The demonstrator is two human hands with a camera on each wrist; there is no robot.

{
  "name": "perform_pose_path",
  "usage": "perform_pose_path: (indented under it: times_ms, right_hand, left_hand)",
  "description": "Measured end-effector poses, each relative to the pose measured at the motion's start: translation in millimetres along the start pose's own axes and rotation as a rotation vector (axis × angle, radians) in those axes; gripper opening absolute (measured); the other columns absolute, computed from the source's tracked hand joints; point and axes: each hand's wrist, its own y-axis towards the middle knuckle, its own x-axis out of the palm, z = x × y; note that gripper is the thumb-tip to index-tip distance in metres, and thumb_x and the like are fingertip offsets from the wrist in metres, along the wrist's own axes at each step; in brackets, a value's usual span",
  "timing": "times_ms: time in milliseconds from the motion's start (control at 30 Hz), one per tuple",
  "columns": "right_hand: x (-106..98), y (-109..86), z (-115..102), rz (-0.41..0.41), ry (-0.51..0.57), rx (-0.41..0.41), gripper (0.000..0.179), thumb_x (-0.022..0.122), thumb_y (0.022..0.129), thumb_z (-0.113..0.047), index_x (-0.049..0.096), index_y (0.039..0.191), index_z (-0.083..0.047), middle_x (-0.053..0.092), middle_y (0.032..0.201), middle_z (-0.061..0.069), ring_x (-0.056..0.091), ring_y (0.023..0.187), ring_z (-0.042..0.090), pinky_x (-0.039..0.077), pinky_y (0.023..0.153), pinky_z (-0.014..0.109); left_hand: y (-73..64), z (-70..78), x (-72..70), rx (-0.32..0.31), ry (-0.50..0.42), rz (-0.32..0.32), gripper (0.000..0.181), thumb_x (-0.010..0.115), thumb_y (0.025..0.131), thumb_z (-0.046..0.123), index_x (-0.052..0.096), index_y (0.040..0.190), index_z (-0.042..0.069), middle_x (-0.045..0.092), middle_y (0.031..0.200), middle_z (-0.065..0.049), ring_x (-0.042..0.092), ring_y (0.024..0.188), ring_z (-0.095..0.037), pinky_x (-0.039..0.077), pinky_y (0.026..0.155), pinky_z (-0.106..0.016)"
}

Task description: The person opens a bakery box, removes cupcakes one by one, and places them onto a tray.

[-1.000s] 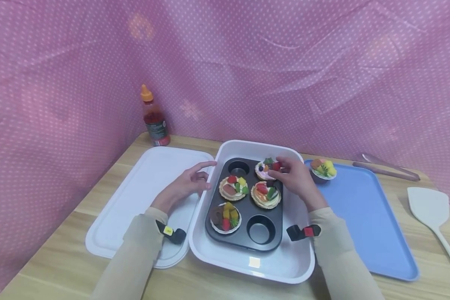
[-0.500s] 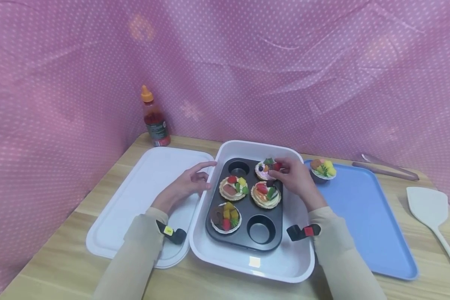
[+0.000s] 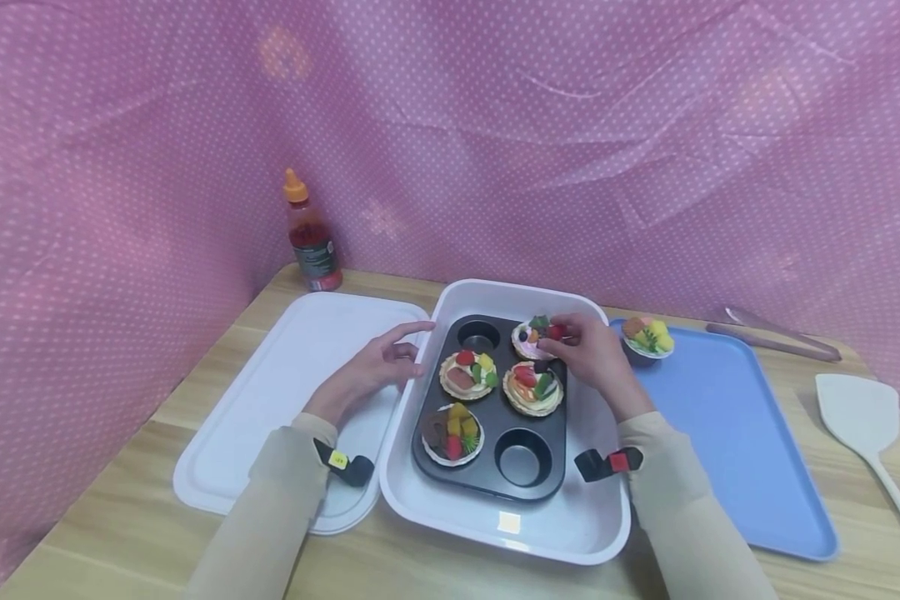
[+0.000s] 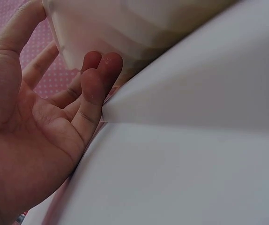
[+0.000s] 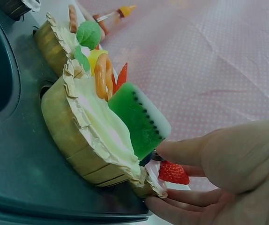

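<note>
My right hand [image 3: 596,354] pinches a small fruit tart [image 3: 528,340] by its edge, at the far right cup of a dark muffin tin [image 3: 487,479]. In the right wrist view, the right thumb and fingers [image 5: 198,201] close around that tart beside its strawberry, partly behind a nearer tart [image 5: 85,140] topped with a green kiwi wedge. Two more tarts, one with a raspberry [image 3: 467,377] and one with chocolate [image 3: 452,436], sit in the tin's left column. My left hand [image 3: 378,362] lies relaxed, fingertips at the left rim of the white bin [image 3: 506,546] holding the tin.
Left of the bin lies a white lid [image 3: 270,417]. A blue tray [image 3: 727,433] on the right carries a fruit cupcake [image 3: 647,337]. Tongs [image 3: 776,337] and a pale spatula [image 3: 858,412] lie farther right. A sauce bottle [image 3: 312,242] stands at the back left.
</note>
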Motion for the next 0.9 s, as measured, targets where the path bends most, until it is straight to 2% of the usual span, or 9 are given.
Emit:
perform_pose_path:
  times_ms: [267,500,833,900]
  right_hand:
    - [-2.1,-2.1,0.7,-0.004,0.004,0.027,0.051,0.070,0.096,-0.030,0.058,0.137,-0.002,0.064,0.129,0.022,0.060,0.124,0.041,0.051,0.098,0.053]
    - [-1.7,-0.7,2.2,-0.003,0.002,0.027,0.055,0.071,0.095,-0.031,0.057,0.139,-0.001,0.065,0.128,0.022,0.061,0.123,0.040,0.053,0.097,0.052]
    - [-0.7,-1.5,-0.5,0.026,-0.015,0.022,0.047,0.069,0.097,-0.030,0.061,0.133,-0.002,0.066,0.127,0.023,0.062,0.121,0.039,0.053,0.095,0.051]
    - [-0.3,-2.0,-0.7,0.033,-0.019,0.016,0.045,0.068,0.097,-0.029,0.061,0.131,-0.002,0.067,0.125,0.023,0.063,0.120,0.039,0.054,0.094,0.050]
  left_hand:
    - [1.9,0.3,1.8,0.006,-0.015,-0.002,0.071,0.069,0.089,0.010,0.042,0.153,0.025,0.063,0.106,-0.008,0.062,0.092,-0.019,0.050,0.078,-0.031]
    - [0.6,1.4,2.6,0.005,-0.014,0.001,0.071,0.069,0.089,0.010,0.042,0.153,0.025,0.064,0.104,-0.006,0.061,0.090,-0.019,0.049,0.075,-0.029]
    - [-2.1,1.7,2.1,-0.009,-0.014,0.016,0.070,0.070,0.090,0.011,0.043,0.152,0.027,0.064,0.106,-0.006,0.061,0.091,-0.019,0.049,0.079,-0.030]
    - [-2.5,1.3,1.7,0.007,-0.022,0.007,0.070,0.069,0.090,0.009,0.042,0.153,0.024,0.064,0.103,-0.005,0.061,0.088,-0.018,0.049,0.077,-0.030]
